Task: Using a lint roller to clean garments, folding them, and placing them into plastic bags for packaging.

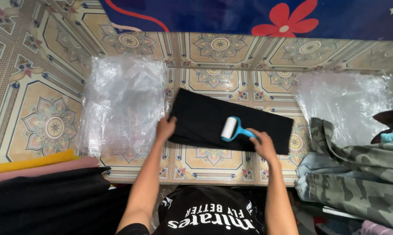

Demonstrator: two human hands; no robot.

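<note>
Lint roller (230, 129), blue-handled with a white drum, rests on the folded black garment (231, 119) spread over the patterned tiled floor (48, 100). My right hand (262, 143) is wrapped tightly around its handle, while my left hand (165, 129) presses flat, fingers closed, on the garment's left edge. Clear plastic bags (122, 104) lie just beside my left hand; camouflage trousers (357, 174) are piled at right.
</note>
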